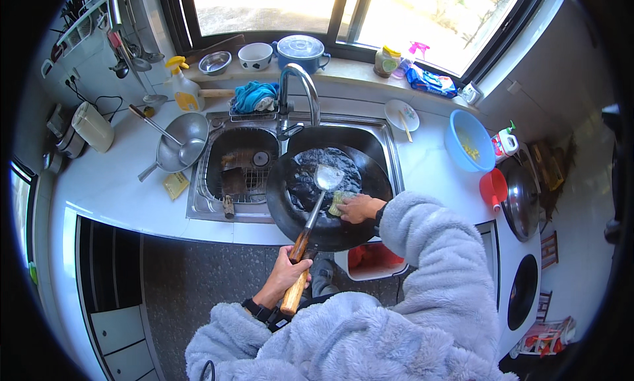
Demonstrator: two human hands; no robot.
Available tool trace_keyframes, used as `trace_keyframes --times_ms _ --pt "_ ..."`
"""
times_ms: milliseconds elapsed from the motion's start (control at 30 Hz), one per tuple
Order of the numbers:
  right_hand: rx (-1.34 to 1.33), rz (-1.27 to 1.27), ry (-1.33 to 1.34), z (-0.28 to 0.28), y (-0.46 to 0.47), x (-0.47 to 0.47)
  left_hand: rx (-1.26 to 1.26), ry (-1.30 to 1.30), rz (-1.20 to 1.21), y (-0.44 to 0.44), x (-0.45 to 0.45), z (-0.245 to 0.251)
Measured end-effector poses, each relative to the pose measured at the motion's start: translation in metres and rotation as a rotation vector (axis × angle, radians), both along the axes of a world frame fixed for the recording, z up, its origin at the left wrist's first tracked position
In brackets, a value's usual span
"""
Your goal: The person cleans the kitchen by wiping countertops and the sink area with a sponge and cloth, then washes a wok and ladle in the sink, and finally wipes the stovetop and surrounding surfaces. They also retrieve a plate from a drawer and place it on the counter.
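Observation:
A large dark wok [281,217] rests over the right sink basin with water in it. My left hand [285,277] is closed around the wok's wooden handle [294,296]. The brown handle of a metal wok spatula [329,177] lies along the top of that grip, against my thumb and fingers. The spatula's blade sits in the wok, at the water. My right hand [359,208] presses a yellow-green scrubbing pad [341,202] against the wok's inner right side, beside the spatula. My fingers partly cover the pad.
A chrome faucet [299,73] arches behind the wok. The left basin holds a wire rack [257,170]. Left of the sink sits a metal pan [171,148] with a ladle. To the right are a plate [396,112], a blue basin [458,148] and a red dipper [493,185].

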State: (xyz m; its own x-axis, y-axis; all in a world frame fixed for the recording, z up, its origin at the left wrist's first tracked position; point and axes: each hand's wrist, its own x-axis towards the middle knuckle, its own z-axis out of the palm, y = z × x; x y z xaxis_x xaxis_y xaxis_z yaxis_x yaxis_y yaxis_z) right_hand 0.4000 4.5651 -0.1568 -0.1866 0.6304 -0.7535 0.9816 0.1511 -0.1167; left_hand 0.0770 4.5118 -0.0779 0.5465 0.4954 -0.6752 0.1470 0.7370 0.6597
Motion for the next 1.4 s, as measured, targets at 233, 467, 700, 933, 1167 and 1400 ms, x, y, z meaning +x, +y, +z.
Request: trace_keyframes --times_ms 233,467,700,933,1167,1400 --pt "-0.104 0.168 0.176 0.005 -0.019 0.004 -0.025 0.006 0.044 -0.008 0.0 -0.008" --pt "0.089 -0.041 0.107 -0.017 0.006 0.009 -0.266 -0.082 0.063 -0.014 -0.005 -0.016" --pt "-0.182 0.207 0.409 0.005 -0.044 0.011 -0.638 -0.254 0.011 -0.017 -0.016 -0.027" --pt "0.083 0.007 -0.113 0.047 -0.036 0.051 -0.583 -0.243 0.0 -0.031 -0.021 -0.024" --pt "0.791 -0.499 0.297 0.094 -0.113 -0.039 -0.49 -0.162 -0.042 -0.035 -0.018 -0.014" --pt "-0.159 -1.012 0.959 0.081 -0.179 -0.108 -0.477 -0.257 0.014 -0.061 0.008 -0.028"
